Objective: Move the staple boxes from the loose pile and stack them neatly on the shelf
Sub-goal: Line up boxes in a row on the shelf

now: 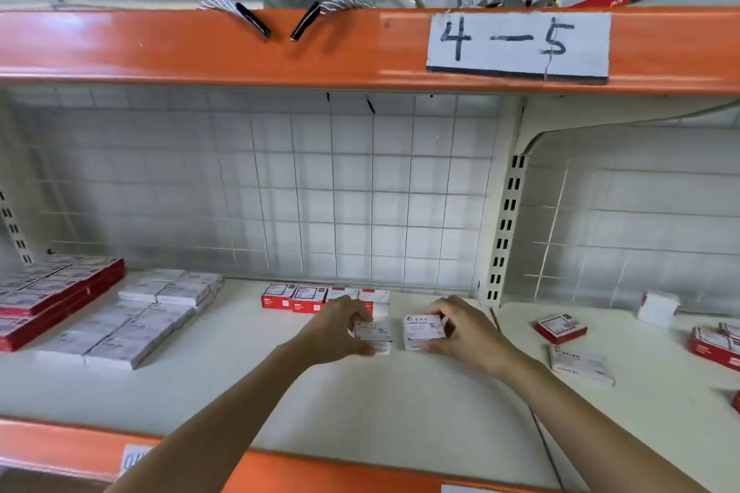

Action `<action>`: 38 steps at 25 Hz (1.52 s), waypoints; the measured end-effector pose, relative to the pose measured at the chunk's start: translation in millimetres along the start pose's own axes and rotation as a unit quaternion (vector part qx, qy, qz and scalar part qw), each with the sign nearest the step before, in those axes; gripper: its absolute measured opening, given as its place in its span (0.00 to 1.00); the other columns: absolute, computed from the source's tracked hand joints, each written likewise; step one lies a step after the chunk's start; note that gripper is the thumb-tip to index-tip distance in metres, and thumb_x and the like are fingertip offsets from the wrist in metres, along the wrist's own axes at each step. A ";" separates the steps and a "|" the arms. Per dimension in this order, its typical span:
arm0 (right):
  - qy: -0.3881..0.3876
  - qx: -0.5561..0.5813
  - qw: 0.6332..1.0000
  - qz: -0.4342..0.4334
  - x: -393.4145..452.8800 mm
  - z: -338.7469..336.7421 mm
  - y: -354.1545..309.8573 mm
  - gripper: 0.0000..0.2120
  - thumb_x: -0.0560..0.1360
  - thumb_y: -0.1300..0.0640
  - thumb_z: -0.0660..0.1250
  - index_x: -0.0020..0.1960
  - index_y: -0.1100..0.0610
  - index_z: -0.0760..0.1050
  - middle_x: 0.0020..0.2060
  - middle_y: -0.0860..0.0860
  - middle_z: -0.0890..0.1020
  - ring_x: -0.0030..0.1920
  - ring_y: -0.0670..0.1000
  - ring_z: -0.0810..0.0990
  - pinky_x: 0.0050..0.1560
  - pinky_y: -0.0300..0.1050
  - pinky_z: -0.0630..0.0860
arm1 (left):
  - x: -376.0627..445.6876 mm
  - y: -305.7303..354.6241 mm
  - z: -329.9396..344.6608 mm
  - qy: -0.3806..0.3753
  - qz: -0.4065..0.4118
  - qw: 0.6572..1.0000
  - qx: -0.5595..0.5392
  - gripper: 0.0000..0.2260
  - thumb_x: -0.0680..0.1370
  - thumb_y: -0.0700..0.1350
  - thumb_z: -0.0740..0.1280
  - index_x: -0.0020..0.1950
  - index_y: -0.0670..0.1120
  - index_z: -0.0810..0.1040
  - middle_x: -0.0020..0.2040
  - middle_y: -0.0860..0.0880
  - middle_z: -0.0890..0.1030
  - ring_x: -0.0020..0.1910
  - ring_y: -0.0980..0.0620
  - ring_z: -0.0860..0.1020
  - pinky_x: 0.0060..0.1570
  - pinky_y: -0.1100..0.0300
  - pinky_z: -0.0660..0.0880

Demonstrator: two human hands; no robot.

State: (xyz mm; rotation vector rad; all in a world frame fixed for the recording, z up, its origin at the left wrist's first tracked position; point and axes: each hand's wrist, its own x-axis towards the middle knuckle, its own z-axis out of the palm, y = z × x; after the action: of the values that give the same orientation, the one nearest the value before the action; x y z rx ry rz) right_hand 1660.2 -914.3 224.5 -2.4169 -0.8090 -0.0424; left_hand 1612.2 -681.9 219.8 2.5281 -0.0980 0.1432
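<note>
Evidently light and stiff, each white staple box suits an edge pinch — left hand and right hand each pinch one, just before the red-and-white row.

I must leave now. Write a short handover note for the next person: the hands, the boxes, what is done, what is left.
Left hand grips a white box on the shelf; right hand grips another white box beside it.
Done: a row of red boxes stands at the back, just behind the hands; flat stacks lie at the left.
Left: set these two in place, then bring the loose boxes lying scattered at the right.
</note>
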 end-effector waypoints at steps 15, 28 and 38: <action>-0.006 -0.012 0.999 -0.031 1.5 15.7 -22.7 0.13 0.70 0.59 0.69 0.48 0.52 0.67 0.49 0.46 0.71 0.43 0.42 0.72 0.40 0.30 0.68 | -10.5 -17.8 -12.1 0.025 0.028 0.999 0.022 0.18 0.69 0.42 0.75 0.56 0.46 0.73 0.56 0.48 0.72 0.55 0.52 0.73 0.43 0.71 0.75; 0.024 -0.032 0.997 0.072 -2.9 -22.8 23.2 0.15 0.72 0.62 0.70 0.58 0.56 0.73 0.53 0.49 0.73 0.46 0.44 0.71 0.42 0.29 0.64 | 27.6 29.8 10.9 0.056 0.099 0.993 0.032 0.18 0.68 0.46 0.76 0.55 0.46 0.76 0.52 0.50 0.75 0.53 0.52 0.72 0.51 0.61 0.72; 0.026 -0.040 0.991 0.124 -0.9 -33.9 53.1 0.20 0.74 0.61 0.68 0.65 0.56 0.71 0.57 0.50 0.71 0.55 0.46 0.71 0.52 0.32 0.63 | 74.2 50.9 36.0 0.035 0.105 0.979 0.170 0.21 0.71 0.52 0.72 0.62 0.50 0.75 0.58 0.51 0.75 0.59 0.50 0.70 0.61 0.57 0.64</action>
State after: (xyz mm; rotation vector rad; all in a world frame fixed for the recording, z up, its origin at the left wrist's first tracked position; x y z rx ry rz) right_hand 1694.2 -967.3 224.7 -2.5626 -0.4874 -0.0398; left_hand 1683.5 -747.0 228.4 2.8440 -0.3399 0.3592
